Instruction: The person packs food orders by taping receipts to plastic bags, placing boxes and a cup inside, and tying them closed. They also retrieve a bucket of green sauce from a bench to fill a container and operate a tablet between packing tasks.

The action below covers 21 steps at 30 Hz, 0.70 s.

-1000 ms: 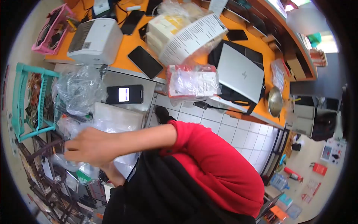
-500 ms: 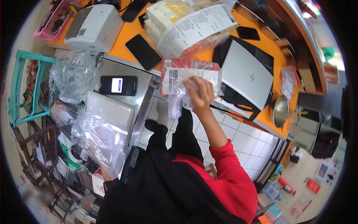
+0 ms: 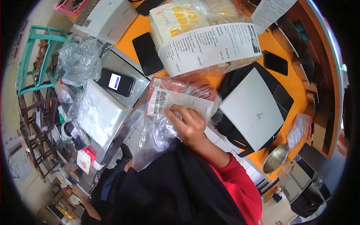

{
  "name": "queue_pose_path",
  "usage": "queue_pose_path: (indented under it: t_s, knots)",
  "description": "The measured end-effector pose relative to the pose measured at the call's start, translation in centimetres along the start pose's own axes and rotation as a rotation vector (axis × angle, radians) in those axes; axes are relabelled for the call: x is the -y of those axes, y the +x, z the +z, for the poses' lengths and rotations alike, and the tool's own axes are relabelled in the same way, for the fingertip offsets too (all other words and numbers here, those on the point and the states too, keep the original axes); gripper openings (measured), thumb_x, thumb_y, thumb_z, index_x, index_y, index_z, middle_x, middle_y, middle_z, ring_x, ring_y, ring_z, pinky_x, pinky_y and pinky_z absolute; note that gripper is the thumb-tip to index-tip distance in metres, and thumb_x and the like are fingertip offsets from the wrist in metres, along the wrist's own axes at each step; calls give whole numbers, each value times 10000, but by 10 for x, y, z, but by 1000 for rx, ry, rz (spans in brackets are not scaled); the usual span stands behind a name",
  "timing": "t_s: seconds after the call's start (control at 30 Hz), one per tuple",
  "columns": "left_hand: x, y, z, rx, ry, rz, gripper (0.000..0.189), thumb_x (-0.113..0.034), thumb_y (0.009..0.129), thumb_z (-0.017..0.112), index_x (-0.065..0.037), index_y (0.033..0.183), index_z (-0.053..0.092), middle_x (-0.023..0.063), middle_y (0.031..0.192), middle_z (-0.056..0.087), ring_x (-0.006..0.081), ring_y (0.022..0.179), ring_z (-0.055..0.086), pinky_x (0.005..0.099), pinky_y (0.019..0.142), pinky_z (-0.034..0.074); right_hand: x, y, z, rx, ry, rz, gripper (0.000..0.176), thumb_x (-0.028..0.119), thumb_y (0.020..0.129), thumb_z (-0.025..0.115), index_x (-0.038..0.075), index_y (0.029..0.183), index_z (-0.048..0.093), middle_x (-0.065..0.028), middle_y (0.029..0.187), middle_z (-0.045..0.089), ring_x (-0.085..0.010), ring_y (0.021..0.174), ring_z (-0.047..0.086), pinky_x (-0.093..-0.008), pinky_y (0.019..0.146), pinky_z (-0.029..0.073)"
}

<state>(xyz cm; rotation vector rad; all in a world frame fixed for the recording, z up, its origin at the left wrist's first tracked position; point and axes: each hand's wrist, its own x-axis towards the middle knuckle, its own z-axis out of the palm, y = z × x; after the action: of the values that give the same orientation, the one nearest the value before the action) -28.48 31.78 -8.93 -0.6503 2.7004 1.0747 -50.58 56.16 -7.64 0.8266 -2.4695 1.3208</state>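
My right hand (image 3: 189,125) lies with curled fingers on a red and white packet (image 3: 168,95) wrapped in clear film, at the front edge of the orange counter (image 3: 296,84). A crumpled clear plastic bag (image 3: 150,140) bunches under the same hand and hangs down toward the floor. Only my left forearm (image 3: 92,212) shows at the lower left, and its hand is lost among the shelf clutter. Just behind the packet stands a large bagged box with a long printed receipt (image 3: 210,45).
A silver laptop (image 3: 253,108) on a black bag lies right of the packet. Phones (image 3: 147,53) (image 3: 114,81) lie on the counter and on the steel table (image 3: 139,88), beside a white bagged stack (image 3: 99,112). A label printer (image 3: 107,17), teal rack (image 3: 32,63) and metal bowl (image 3: 275,158) stand around.
My right hand swung from the left shelves across to the red and white packet, carrying the clear bag. The view moved closer to the counter, and my left hand dropped out of sight.
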Motion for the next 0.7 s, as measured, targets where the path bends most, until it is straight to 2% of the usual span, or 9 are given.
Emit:
queue_pose_path:
  t_s: [0.07,0.1,0.17,0.27,0.33,0.4,0.53,0.63,0.7]
  knots:
    - [-15,-1,9,72,-40,18,588,-447,784,653,26,1103,510,177,960,584,283,939,536,420,833,420,-12,13,-12,53,433,106,304,-6,606,644,29,907,675,-99,800,631,-227,692,612,-297,607,478]
    - [-21,0,15,105,-64,34,584,-446,784,653,25,1100,512,175,955,586,281,935,539,418,830,422,-21,24,-27,191,438,159,385,-5,559,679,19,941,635,-174,811,622,-324,709,619,-380,627,493]
    - [-31,8,32,157,-122,62,577,-443,784,654,23,1095,517,171,946,590,276,926,543,415,823,426,-17,66,-41,375,336,140,226,-14,591,592,9,813,630,-216,714,613,-380,694,611,-414,621,489]
    - [-36,34,75,168,-233,87,565,-440,784,656,19,1086,523,165,932,596,269,912,550,411,813,433,-29,100,-36,607,-71,-151,137,90,643,591,-17,726,613,-224,662,594,-403,689,604,-467,676,492]
    - [-37,46,91,139,-336,54,558,-438,785,657,17,1081,527,161,922,600,264,903,555,408,807,437,-50,101,-24,606,17,-254,146,90,678,600,-35,754,607,-217,704,608,-387,732,612,-451,697,489]
    - [-48,50,100,107,-503,-53,550,-436,785,657,14,1075,531,158,913,605,260,893,560,405,800,441,-66,100,-15,626,137,-216,146,71,705,591,-38,801,604,-216,736,614,-375,741,616,-433,690,491]
    - [-93,29,84,178,-941,-485,472,-405,849,603,9,1067,546,152,985,592,212,874,567,344,712,474,-73,90,-14,678,358,-107,231,14,714,595,-33,940,578,-192,767,626,-332,759,631,-401,694,488]
    - [-66,15,106,-134,-711,-524,435,-377,860,593,7,1062,560,154,1036,560,237,943,537,364,804,440,-66,83,-20,678,551,234,278,5,706,612,0,982,580,-132,756,636,-302,755,633,-370,718,490]
    - [-56,5,105,-267,-318,-500,409,-363,854,599,-4,1049,577,141,1071,534,244,1008,499,387,882,399,-38,73,-33,587,628,240,218,7,783,542,-6,1000,559,-104,797,610,-228,818,602,-337,732,489]
